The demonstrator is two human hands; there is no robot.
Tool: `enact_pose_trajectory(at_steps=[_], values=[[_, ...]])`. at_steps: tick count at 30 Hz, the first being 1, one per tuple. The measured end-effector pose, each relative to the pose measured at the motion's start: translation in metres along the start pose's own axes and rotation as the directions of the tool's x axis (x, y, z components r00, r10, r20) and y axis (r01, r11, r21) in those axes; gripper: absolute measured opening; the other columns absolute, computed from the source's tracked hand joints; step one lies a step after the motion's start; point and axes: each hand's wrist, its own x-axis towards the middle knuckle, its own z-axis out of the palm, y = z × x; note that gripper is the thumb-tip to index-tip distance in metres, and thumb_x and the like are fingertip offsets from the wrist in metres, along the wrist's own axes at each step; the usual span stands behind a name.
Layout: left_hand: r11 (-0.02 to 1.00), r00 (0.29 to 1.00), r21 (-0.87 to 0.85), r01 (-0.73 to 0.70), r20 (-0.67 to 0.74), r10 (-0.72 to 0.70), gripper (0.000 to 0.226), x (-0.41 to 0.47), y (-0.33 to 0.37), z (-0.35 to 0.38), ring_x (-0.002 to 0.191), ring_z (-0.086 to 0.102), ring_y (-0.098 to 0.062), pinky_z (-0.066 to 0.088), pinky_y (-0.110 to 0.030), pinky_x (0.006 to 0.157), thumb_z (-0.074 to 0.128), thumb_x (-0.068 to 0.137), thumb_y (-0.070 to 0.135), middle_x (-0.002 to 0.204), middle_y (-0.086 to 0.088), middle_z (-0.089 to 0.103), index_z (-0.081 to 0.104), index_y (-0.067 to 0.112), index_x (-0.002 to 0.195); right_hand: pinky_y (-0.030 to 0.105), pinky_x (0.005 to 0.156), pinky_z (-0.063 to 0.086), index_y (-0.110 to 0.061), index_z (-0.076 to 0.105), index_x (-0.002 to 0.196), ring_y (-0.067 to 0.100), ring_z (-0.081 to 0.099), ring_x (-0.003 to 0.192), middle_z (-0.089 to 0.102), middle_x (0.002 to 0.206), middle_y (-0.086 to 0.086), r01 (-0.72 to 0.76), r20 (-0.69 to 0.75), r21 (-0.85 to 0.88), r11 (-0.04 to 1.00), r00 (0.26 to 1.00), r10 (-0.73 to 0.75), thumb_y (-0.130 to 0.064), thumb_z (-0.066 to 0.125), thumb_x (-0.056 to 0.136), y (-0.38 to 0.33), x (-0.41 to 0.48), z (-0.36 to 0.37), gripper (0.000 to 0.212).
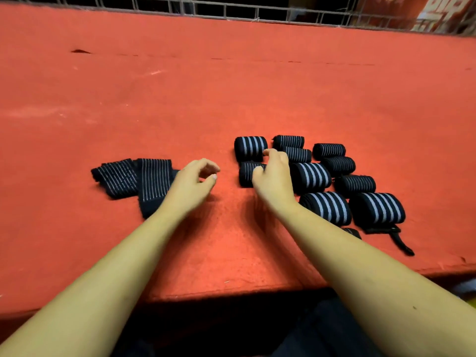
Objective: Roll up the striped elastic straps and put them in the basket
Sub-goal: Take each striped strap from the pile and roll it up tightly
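Several rolled black straps with white stripes lie in a cluster on the red cloth table, right of centre. My right hand is at the cluster's left side, thumb and curled fingers around the right end of a small rolled strap. Two unrolled striped straps lie flat and overlapping at the left. My left hand hovers just right of them, over the end of one, fingers loosely curled and holding nothing.
A wire grid runs along the table's far edge. A loose black strap tail sticks out from the nearest right roll. The table's front edge is close to my body.
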Motion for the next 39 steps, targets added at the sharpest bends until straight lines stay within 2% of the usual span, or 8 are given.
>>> enact_pose_trajectory(at_steps=[8,12,16,19,23,30,34,39], values=[[0.936,0.91,0.229,0.268,-0.38,-0.167,0.022,-0.055,-0.069,-0.058,0.109,0.05,-0.036,0.035,-0.043,0.1,0.065,0.09,0.016,0.109,-0.016,0.058,0.059,0.007,0.11,0.033,0.09,0.044,-0.003,0.062,0.114,0.027,0.061,0.103,0.067,0.108,0.014,0.003,0.375,0.119,0.993,0.926,-0.048,-0.02,0.065,0.09,-0.064,-0.04,0.081,0.03],[0.886,0.887,0.226,0.404,-0.333,-0.32,0.037,-0.072,-0.096,-0.049,0.112,0.054,-0.037,0.039,-0.045,0.101,0.064,0.093,0.029,0.116,-0.018,0.063,0.059,0.005,0.121,0.026,0.079,0.04,-0.004,0.059,0.12,0.021,0.057,0.095,0.061,0.103,0.006,-0.067,0.469,0.201,0.977,0.883,-0.036,-0.029,0.07,0.09,-0.069,-0.063,0.114,0.04],[0.962,0.939,0.086,0.259,-0.255,-0.23,0.015,-0.071,-0.1,-0.052,0.089,0.057,-0.025,0.046,-0.04,0.084,0.064,0.088,0.026,0.099,-0.006,0.064,0.062,0.02,0.101,0.039,0.096,0.046,-0.012,0.065,0.118,0.021,0.06,0.101,0.065,0.111,0.009,0.048,0.335,0.219,0.975,0.935,-0.121,-0.021,0.073,0.085,-0.054,-0.076,0.131,0.036],[0.987,0.96,-0.059,0.148,-0.233,-0.158,0.012,-0.073,-0.096,-0.053,0.081,0.05,-0.01,0.039,-0.028,0.079,0.067,0.086,0.02,0.091,0.003,0.054,0.058,0.025,0.094,0.045,0.09,0.052,-0.013,0.061,0.114,0.017,0.059,0.085,0.066,0.096,0.007,-0.109,0.353,0.44,0.891,0.934,-0.06,-0.004,0.073,0.082,-0.053,-0.075,0.124,0.035],[0.991,0.977,-0.039,0.126,-0.167,-0.131,0.038,-0.075,-0.099,-0.053,0.087,0.052,-0.012,0.039,-0.028,0.082,0.057,0.08,0.051,0.089,0.014,0.055,0.069,0.021,0.099,0.032,0.078,0.054,-0.012,0.05,0.116,0.018,0.06,0.077,0.06,0.086,0.011,-0.345,0.525,0.595,0.726,0.851,-0.026,0.008,0.066,0.087,-0.046,-0.071,0.104,0.038],[0.982,0.993,0.149,0.118,0.006,-0.12,0.06,-0.077,-0.099,-0.056,0.099,0.054,-0.017,0.041,-0.044,0.095,0.041,0.08,0.078,0.096,0.014,0.067,0.075,0.029,0.09,0.032,0.08,0.053,-0.012,0.043,0.114,0.018,0.063,0.077,0.067,0.09,0.009,-0.305,0.731,0.403,0.863,0.674,-0.103,0.012,0.06,0.089,-0.029,-0.081,0.061,0.039],[0.966,0.992,0.234,0.112,0.03,-0.122,0.06,-0.078,-0.093,-0.057,0.087,0.055,-0.017,0.037,-0.04,0.08,0.037,0.08,0.081,0.073,0.015,0.058,0.054,0.026,0.061,0.046,0.087,0.052,-0.016,0.047,0.114,0.023,0.062,0.085,0.068,0.096,0.013,-0.233,0.787,0.236,0.943,0.615,-0.045,0.008,0.065,0.085,-0.022,-0.077,0.041,0.041],[0.957,0.99,0.258,0.132,0.019,-0.142,0.052,-0.079,-0.085,-0.055,0.096,0.049,-0.013,0.032,-0.034,0.086,0.034,0.071,0.081,0.085,0.018,0.062,0.066,0.041,0.081,0.023,0.06,0.039,-0.01,0.056,0.12,0.012,0.047,0.067,0.05,0.077,-0.001,-0.098,0.852,0.048,0.994,0.523,0.01,-0.007,0.072,0.086,-0.018,-0.078,0.017,0.037]])
